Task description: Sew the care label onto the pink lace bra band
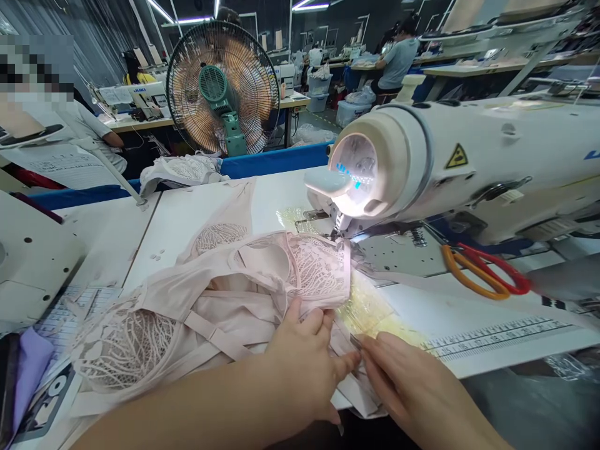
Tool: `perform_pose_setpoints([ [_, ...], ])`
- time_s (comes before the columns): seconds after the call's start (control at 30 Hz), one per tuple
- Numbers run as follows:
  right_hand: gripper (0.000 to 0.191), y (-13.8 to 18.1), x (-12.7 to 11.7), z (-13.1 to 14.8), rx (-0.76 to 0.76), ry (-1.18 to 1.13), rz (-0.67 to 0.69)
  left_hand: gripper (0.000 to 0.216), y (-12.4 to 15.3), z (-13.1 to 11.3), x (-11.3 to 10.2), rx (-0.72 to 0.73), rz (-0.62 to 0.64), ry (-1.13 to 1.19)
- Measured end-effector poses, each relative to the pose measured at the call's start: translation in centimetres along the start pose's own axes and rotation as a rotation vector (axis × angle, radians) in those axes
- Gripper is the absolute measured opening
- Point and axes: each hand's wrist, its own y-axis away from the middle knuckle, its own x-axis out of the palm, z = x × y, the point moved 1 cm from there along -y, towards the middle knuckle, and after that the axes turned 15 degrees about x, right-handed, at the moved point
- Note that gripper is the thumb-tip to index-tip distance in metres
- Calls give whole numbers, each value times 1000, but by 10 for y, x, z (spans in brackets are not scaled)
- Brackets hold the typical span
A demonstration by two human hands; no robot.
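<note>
A pale pink lace bra (pixel 262 300) lies across the sewing table, with one lace cup (pixel 319 269) at the needle area of the white sewing machine (pixel 407 156). My left hand (pixel 304 356) rests palm down on the lower edge of that cup, fingers spread, its index finger reaching toward my other hand. Close beside it, my right hand (pixel 403 369) is closed, with a small dark metal tip (pixel 355 340) showing at its fingertips; the rest of that tool is hidden. Pink fabric (pixel 360 397) hangs between the hands at the table's front edge.
Scissors with orange and red handles (pixel 487 272) lie right of the machine bed. A printed ruler (pixel 497 337) runs along the front edge. Behind the table stand a large fan (pixel 222 90) and a seated person (pixel 398 56). More white garments (pixel 182 172) lie at the back.
</note>
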Motion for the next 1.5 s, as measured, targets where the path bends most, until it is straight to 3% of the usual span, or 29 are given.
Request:
perform_pose_setpoints([
  [0.27, 29, 1, -2, -1, 9, 35, 55, 73, -1, 1, -1, -5, 18, 6],
  [0.47, 28, 8, -4, -1, -10, 34, 54, 74, -3, 1, 7, -14, -46, -26],
  [0.83, 24, 19, -22, -7, -50, -8, 13, 71, 0, -3, -5, -12, 34, 22],
  [1.17, 28, 11, -5, -1, 23, -36, 21, 75, 2, -3, -6, -11, 22, -9],
  [1.37, 22, 25, -25, -11, -22, -82, 39, 72, 2, -3, -8, -27, 45, 19],
  [1.5, 13, 28, -38, -20, 131, -170, -55, 74, 2, -4, -14, -38, 50, 33],
])
